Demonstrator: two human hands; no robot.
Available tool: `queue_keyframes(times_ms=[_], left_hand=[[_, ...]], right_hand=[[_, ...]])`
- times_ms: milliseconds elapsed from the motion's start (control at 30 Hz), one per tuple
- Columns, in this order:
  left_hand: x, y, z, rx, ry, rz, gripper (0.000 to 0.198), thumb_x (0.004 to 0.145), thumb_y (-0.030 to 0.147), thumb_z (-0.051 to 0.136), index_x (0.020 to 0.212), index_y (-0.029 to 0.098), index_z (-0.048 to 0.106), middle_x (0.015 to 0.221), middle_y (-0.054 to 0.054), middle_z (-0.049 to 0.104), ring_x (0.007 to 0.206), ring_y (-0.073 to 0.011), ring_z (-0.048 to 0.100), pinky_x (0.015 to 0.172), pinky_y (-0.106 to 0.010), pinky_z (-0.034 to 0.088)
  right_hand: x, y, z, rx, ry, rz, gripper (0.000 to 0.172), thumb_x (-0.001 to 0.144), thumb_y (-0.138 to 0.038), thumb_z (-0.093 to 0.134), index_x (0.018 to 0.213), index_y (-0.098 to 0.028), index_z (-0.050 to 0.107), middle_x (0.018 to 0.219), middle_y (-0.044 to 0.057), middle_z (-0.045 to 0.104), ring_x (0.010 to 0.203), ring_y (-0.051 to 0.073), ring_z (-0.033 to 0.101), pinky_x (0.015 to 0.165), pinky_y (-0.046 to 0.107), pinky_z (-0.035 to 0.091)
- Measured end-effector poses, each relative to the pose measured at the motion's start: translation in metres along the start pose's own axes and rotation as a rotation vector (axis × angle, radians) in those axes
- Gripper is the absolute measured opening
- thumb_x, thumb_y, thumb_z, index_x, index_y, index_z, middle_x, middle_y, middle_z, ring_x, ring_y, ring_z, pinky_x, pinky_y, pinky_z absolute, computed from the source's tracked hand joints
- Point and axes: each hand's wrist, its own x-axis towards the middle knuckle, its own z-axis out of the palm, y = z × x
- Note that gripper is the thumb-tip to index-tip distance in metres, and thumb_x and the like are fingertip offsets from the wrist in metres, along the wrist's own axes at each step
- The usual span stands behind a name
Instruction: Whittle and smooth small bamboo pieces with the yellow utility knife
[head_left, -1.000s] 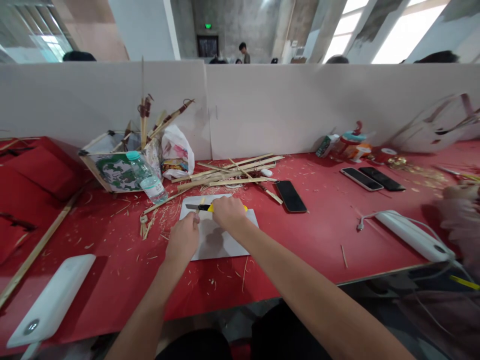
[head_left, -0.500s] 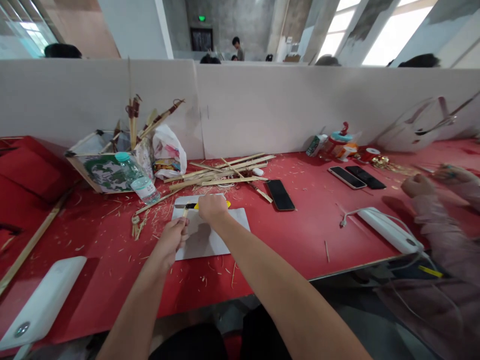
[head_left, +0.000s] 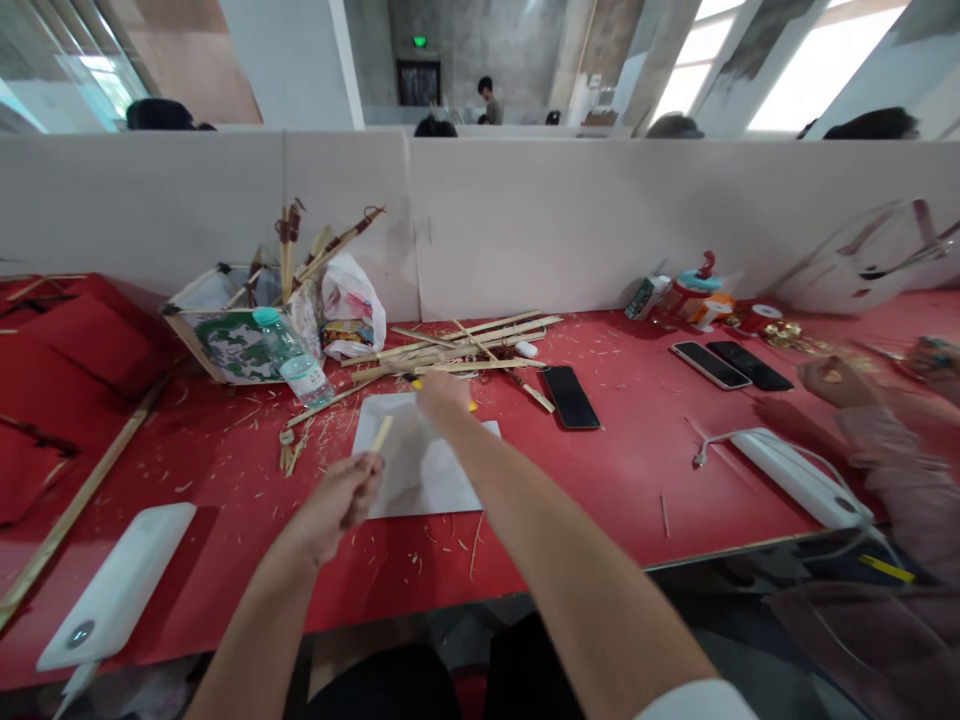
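Note:
My left hand (head_left: pixel 346 500) is closed round a short pale bamboo strip (head_left: pixel 382 433), whose free end points up and away. In my right hand (head_left: pixel 442 397), blurred by motion, is a yellow-handled utility knife (head_left: pixel 472 406); most of it is hidden by the fingers. The knife is apart from the strip, up and to its right. Both hands are over a white sheet of paper (head_left: pixel 420 490) on the red table (head_left: pixel 555 510). Thin shavings lie round the paper.
Bamboo strips (head_left: pixel 480 340) lie piled behind the paper, with a black phone (head_left: pixel 570 397) at right. A water bottle (head_left: pixel 304 375) leans by a box (head_left: pixel 232 345) of sticks. White lamps (head_left: pixel 120 585) lie at both sides. A co-worker's hands (head_left: pixel 836 383) are at far right.
My right hand has lifted the knife away from the strip, forward and off it. My left hand still holds the strip, a little lower. The view has shifted slightly left.

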Motion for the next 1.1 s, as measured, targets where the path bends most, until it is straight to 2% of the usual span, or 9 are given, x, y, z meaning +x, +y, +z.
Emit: queue_keyframes(times_ms=[100, 200, 300, 367, 467, 567, 633, 933, 1100], left_hand=[[0.000, -0.002, -0.009, 0.045, 0.061, 0.029, 0.043, 0.090, 0.058, 0.041, 0.077, 0.020, 0.057, 0.052, 0.005, 0.039, 0.041, -0.0128, 0.036, 0.043, -0.024, 0.031], [0.010, 0.001, -0.012, 0.167, 0.112, 0.084, 0.030, 0.091, 0.042, 0.047, 0.078, 0.020, 0.062, 0.060, -0.002, 0.055, 0.058, -0.0198, 0.056, 0.057, -0.029, 0.042], [0.013, 0.007, -0.003, 0.319, 0.152, 0.133, 0.026, 0.094, 0.030, 0.042, 0.085, 0.020, 0.064, 0.083, -0.009, 0.069, 0.085, -0.0267, 0.065, 0.076, -0.034, 0.046], [0.008, 0.011, 0.007, 0.407, 0.163, 0.143, 0.027, 0.096, 0.027, 0.039, 0.092, 0.019, 0.064, 0.090, -0.013, 0.071, 0.092, -0.0302, 0.066, 0.081, -0.038, 0.045], [-0.003, 0.018, 0.019, 0.593, 0.173, 0.159, 0.028, 0.098, 0.026, 0.037, 0.103, 0.017, 0.063, 0.088, -0.016, 0.071, 0.089, -0.0342, 0.068, 0.076, -0.040, 0.044], [-0.012, 0.026, 0.023, 0.862, 0.196, 0.188, 0.029, 0.100, 0.026, 0.034, 0.109, 0.017, 0.060, 0.085, -0.014, 0.072, 0.081, -0.0329, 0.070, 0.068, -0.036, 0.042], [-0.015, 0.031, 0.025, 0.948, 0.201, 0.202, 0.027, 0.101, 0.026, 0.035, 0.107, 0.018, 0.059, 0.083, -0.012, 0.073, 0.078, -0.0315, 0.070, 0.063, -0.034, 0.040], [-0.029, 0.040, 0.037, 0.932, 0.205, 0.249, 0.023, 0.100, 0.023, 0.037, 0.104, 0.019, 0.059, 0.083, -0.010, 0.073, 0.076, -0.0321, 0.071, 0.058, -0.034, 0.036], [-0.028, 0.039, 0.041, 0.855, 0.173, 0.246, 0.023, 0.097, 0.019, 0.039, 0.106, 0.019, 0.060, 0.083, -0.010, 0.073, 0.076, -0.0324, 0.070, 0.061, -0.035, 0.038]], right_hand=[[-0.002, 0.019, -0.003, 0.029, 0.068, 0.080, 0.038, 0.096, -0.037, 0.063, 0.127, -0.016, 0.059, 0.127, 0.011, 0.061, 0.107, 0.024, 0.063, 0.090, 0.046, 0.055], [-0.012, 0.019, 0.010, 0.076, 0.091, 0.093, 0.027, 0.098, -0.032, 0.057, 0.118, -0.016, 0.065, 0.116, 0.012, 0.068, 0.102, 0.024, 0.067, 0.084, 0.038, 0.054], [-0.028, 0.008, 0.031, 0.126, 0.094, 0.084, 0.024, 0.096, -0.028, 0.050, 0.107, -0.019, 0.070, 0.103, 0.013, 0.073, 0.095, 0.025, 0.071, 0.073, 0.030, 0.052], [-0.040, 0.001, 0.042, 0.151, 0.098, 0.070, 0.025, 0.094, -0.030, 0.050, 0.104, -0.021, 0.071, 0.099, 0.011, 0.075, 0.091, 0.024, 0.072, 0.069, 0.028, 0.051], [-0.053, -0.004, 0.052, 0.166, 0.099, 0.048, 0.024, 0.091, -0.031, 0.051, 0.101, -0.022, 0.071, 0.097, 0.009, 0.076, 0.088, 0.024, 0.072, 0.067, 0.028, 0.049], [-0.062, -0.006, 0.056, 0.153, 0.103, 0.041, 0.024, 0.089, -0.027, 0.050, 0.100, -0.023, 0.072, 0.097, 0.009, 0.076, 0.087, 0.024, 0.072, 0.068, 0.029, 0.049], [-0.065, -0.006, 0.057, 0.137, 0.108, 0.041, 0.025, 0.089, -0.026, 0.050, 0.101, -0.022, 0.071, 0.097, 0.010, 0.076, 0.087, 0.025, 0.072, 0.069, 0.031, 0.050], [-0.077, -0.007, 0.043, 0.036, 0.161, -0.024, 0.027, 0.087, -0.017, 0.049, 0.109, -0.016, 0.065, 0.094, 0.015, 0.074, 0.087, 0.029, 0.073, 0.072, 0.036, 0.051], [-0.076, -0.003, 0.041, 0.016, 0.160, -0.033, 0.022, 0.087, -0.016, 0.052, 0.102, -0.019, 0.067, 0.091, 0.014, 0.074, 0.086, 0.027, 0.073, 0.073, 0.033, 0.052]])
